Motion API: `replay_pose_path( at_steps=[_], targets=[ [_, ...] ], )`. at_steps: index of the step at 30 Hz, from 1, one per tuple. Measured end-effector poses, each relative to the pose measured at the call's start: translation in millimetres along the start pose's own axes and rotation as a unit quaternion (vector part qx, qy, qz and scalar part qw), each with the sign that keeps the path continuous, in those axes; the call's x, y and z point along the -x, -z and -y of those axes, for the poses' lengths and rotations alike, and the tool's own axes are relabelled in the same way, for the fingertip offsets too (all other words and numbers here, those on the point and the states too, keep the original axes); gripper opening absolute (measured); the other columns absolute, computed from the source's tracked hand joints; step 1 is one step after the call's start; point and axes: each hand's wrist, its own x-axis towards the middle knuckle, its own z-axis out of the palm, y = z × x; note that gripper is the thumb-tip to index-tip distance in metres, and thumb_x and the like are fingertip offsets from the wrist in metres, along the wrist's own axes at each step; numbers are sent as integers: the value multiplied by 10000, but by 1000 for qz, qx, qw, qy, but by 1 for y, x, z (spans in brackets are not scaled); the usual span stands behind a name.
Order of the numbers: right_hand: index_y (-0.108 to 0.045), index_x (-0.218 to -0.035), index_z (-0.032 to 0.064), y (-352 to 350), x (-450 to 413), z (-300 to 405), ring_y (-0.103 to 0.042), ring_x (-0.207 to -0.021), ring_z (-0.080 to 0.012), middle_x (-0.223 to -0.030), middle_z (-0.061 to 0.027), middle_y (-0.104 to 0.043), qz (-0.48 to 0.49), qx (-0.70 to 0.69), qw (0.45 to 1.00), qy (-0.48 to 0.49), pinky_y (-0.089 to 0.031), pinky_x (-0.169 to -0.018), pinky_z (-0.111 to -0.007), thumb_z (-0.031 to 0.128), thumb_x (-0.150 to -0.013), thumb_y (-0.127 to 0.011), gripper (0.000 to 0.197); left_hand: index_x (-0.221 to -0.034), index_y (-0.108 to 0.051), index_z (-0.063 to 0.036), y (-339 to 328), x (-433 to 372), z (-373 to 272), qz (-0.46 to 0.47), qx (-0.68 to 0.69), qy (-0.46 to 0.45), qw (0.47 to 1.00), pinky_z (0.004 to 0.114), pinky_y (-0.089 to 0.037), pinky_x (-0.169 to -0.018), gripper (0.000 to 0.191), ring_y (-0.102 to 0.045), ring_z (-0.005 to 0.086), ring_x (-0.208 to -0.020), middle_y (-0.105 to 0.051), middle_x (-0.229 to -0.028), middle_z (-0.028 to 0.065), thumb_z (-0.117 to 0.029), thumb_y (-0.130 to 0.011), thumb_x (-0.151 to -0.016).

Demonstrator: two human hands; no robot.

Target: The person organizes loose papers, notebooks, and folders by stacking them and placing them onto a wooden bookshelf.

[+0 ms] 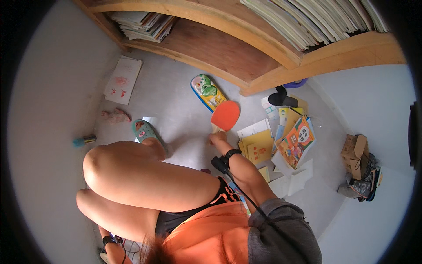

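Observation:
My right hand (218,137) grips the handle of a table tennis bat with a red rubber face (226,115). The bat's upper edge overlaps one end of an oblong case (207,89) with a green dinosaur print, which lies on the floor. At the lower left, my left hand (102,232) is mostly hidden behind my bent leg, and only its wrist, strap and a bit of skin show. Thin cables (132,247) lie near that wrist. Right of the bat are yellow paper envelopes or booklets (260,148) and an orange illustrated workbook (296,142).
A wooden shelf (263,85) holding stacked books (145,28) spans the top. A cardboard box (354,148) stands by the right wall. Near the left wall lie a sheet with red marks (122,81), a crumpled wrapper (116,115) and a blue-capped container (84,141). Loose papers (300,176) lie at right.

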Motion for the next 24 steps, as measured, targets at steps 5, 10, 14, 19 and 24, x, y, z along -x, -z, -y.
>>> replay_pose_path(
  at_steps=[5, 10, 14, 19, 24],
  targets=[
    [-582, -953, -88, -14, 76, 5, -678, -767, -325, -887, -233, -663, 115, 33, 965, 234, -535, -670, -408, 168, -705, -712, 379, -1357, -390, 9, 10, 24, -5, -15, 8, -17, 1000, 351, -360, -1017, 616, -449, 230, -1221, -454, -1361, 142, -410, -488, -916],
    [-572, -1051, -59, -5, 26, -75, -595, -975, -392, -1031, -255, -619, 20, 225, 871, 436, -480, -831, -466, 131, -771, -614, 341, -1365, -384, 11, -28, 5, -13, 47, 23, -42, 998, 353, -350, -1032, 635, -439, 234, -1239, -444, -1376, 144, -427, -490, -916],
    [-580, -1057, -35, -10, 21, -67, -601, -951, -403, -1035, -246, -624, -34, 225, 848, 479, -487, -827, -458, 90, -793, -589, 292, -1371, -379, 12, -32, 18, -27, 64, 36, -79, 994, 355, -342, -1044, 651, -430, 237, -1253, -435, -1388, 146, -441, -491, -917],
    [-599, -1047, -14, -5, 28, -40, -608, -973, -392, -1014, -244, -634, -8, 320, 884, 341, -489, -849, -448, 111, -812, -618, 267, -1379, -373, 14, -50, 27, -49, 131, 68, -150, 978, 357, -332, -1059, 670, -420, 241, -1271, -425, -1403, 149, -458, -493, -918],
    [-528, -1126, -8, 17, 46, 3, -558, -1068, -379, -1130, -224, -579, 12, 304, 912, 275, -466, -899, -441, 176, -780, -707, 431, -1374, -399, -5, -116, 39, -124, 157, 190, -243, 938, 357, -305, -1079, 626, -394, 241, -1295, -398, -1424, 164, -416, -519, -917]
  ],
)
